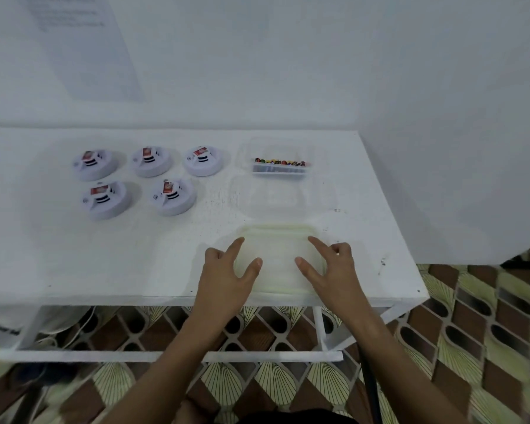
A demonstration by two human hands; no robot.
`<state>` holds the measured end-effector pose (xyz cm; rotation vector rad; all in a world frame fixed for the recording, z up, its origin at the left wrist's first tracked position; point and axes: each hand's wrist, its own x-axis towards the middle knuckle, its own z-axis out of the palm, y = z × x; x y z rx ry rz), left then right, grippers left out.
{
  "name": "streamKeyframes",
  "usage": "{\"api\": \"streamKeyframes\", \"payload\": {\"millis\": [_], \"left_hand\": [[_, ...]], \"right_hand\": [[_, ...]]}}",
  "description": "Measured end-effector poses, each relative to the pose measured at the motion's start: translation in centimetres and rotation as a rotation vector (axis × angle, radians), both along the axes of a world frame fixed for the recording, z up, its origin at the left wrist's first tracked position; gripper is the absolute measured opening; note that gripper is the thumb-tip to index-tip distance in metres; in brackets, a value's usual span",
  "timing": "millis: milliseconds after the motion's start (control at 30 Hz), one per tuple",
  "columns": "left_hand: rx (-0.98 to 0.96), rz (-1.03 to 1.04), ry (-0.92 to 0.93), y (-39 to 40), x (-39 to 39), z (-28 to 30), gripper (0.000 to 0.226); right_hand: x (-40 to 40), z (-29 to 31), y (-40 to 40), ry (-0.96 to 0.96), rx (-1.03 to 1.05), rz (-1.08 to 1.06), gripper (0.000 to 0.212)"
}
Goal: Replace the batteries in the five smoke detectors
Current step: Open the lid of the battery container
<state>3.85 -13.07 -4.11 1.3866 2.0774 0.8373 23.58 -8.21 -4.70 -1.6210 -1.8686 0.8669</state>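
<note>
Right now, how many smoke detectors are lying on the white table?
5, all on the table's left half. Back row: left detector, middle detector, right detector. Front row: front-left detector, front-right detector. None seems hidden.

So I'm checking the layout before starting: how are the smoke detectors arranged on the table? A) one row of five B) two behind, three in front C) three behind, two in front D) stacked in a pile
C: three smoke detectors sit in the far row and two nearer the person.
</note>
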Motion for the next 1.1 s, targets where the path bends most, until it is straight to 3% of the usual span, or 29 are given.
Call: {"api": "streamKeyframes", "payload": {"millis": [233, 300, 400, 567, 833, 1100], "left_hand": [[-0.066, 0.015, 0.328, 2.3, 0.1, -0.9, 0.061], [-0.082, 0.003, 0.345, 2.8, 0.0, -0.9, 0.059], [-0.043, 0.003, 0.305, 3.7, -0.5, -0.1, 0.055], [0.135, -0.054, 0.104, 7.3, -1.6, 2.5, 0.058], [-0.022, -0.245, -0.004, 11.8, -2.4, 2.8, 0.096], [0.032, -0.149, -0.126, 13.8, -2.7, 1.8, 0.113]], "right_hand": [[-0.5, -0.2, 2.4, -0.234, 0.073, 0.01, 0.057], [-0.4, -0.3, 2.8, -0.279, 0.08, -0.001, 0.058], [-0.2, 0.2, 3.4, -0.233, 0.076, -0.011, 0.06], [-0.9, 2.3, 5.3, 0.004, 0.157, -0.021, 0.059], [-2.0, 2.9, 9.7, 0.12, 0.033, 0.057, 0.071], [-2.3, 2.2, 11.4, 0.142, -0.013, 0.065, 0.086]]}}
